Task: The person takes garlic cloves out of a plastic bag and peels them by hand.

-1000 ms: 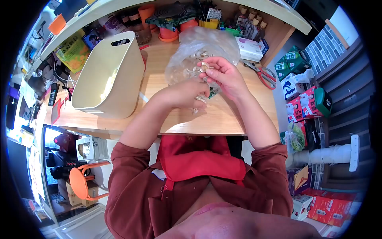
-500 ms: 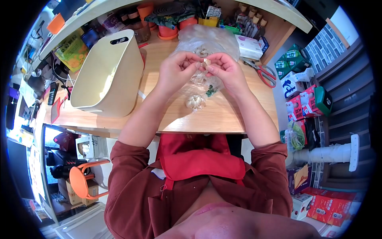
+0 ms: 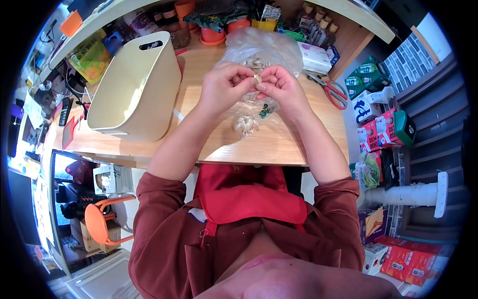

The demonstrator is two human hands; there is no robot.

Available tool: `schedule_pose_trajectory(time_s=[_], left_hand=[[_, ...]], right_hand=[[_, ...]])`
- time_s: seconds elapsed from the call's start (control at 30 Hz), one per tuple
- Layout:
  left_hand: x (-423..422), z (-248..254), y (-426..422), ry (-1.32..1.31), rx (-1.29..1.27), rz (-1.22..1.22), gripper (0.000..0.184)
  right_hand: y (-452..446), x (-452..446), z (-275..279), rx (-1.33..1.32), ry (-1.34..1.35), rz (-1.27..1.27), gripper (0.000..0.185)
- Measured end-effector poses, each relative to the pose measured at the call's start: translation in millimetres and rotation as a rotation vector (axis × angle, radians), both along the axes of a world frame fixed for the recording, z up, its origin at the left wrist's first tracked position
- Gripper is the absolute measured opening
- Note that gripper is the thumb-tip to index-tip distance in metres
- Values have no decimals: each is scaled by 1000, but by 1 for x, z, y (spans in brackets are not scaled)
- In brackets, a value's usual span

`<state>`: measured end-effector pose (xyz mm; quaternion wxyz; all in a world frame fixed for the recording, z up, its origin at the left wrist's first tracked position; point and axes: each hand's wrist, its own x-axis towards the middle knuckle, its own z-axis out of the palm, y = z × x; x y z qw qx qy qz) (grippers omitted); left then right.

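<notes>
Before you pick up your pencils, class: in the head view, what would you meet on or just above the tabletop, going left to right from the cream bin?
Cream bin → left hand → garlic clove → right hand → scissors.

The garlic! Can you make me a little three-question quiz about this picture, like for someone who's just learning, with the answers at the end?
1. Pick one. The small garlic piece is:
a) on the orange seat
b) between the left hand and the right hand
c) on the red apron
2. True or false: the scissors lie to the right of the hands.
3. What colour is the big bin left of the hands?

Key: 1. b; 2. true; 3. cream.
</notes>
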<state>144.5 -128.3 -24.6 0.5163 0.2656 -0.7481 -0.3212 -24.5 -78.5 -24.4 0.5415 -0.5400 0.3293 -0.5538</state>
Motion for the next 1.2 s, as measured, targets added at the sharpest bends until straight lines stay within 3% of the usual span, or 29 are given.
schedule_pose_trajectory(time_s=[0.1, 0.27, 0.53, 1.2], left_hand=[[1, 5, 3, -19, 22, -28, 11], [3, 11, 5, 27, 355, -209, 13], [6, 13, 2, -19, 594, -241, 13], [0, -3, -2, 9, 735, -272, 11]], right_hand=[[-1, 0, 0, 7, 4, -14, 18], [-3, -1, -7, -58, 103, -85, 20], [-1, 1, -6, -392, 571, -354, 18], [0, 4, -5, -732, 917, -516, 11]])
